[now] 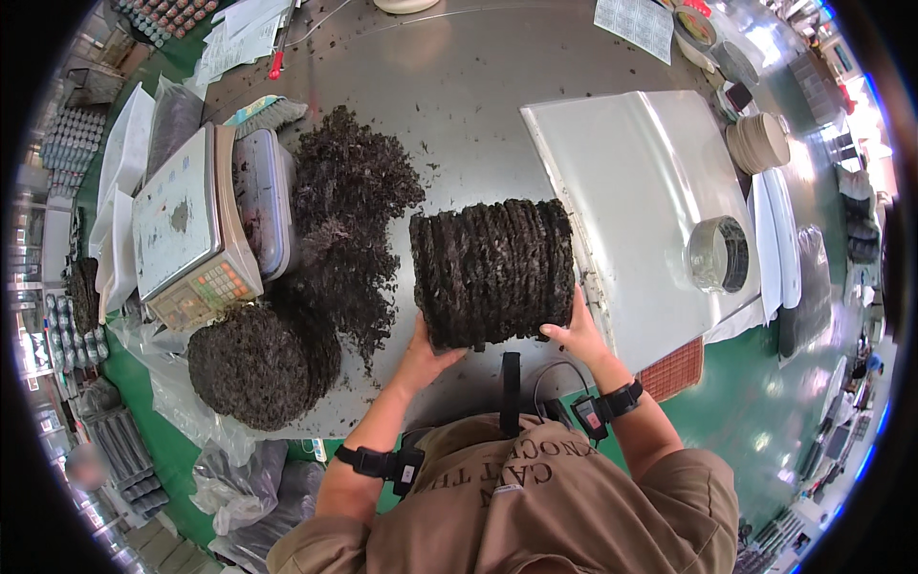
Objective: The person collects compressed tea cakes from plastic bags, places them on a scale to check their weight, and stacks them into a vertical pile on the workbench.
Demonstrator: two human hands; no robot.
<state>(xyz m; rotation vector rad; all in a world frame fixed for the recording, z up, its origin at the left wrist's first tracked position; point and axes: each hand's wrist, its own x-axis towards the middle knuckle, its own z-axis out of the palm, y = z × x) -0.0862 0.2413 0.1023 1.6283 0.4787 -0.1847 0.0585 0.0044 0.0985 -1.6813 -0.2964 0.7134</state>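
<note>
Between my two hands is a row of round dark dried-seaweed cakes, standing on edge and pressed side by side. My left hand grips its left end, thumb along the near edge. On the right end lies my right hand, its thumb at the lower corner; the fingers of both hands are partly hidden behind the stack. Loose dark seaweed is heaped to the left of the stack. Nearer the table's front edge, more round seaweed cakes lean together.
At the left stand a digital scale, a plastic tub and a brush. A pale flat board covers the right side of the metal table, with a roll of clear tape on it. Papers lie at the far right.
</note>
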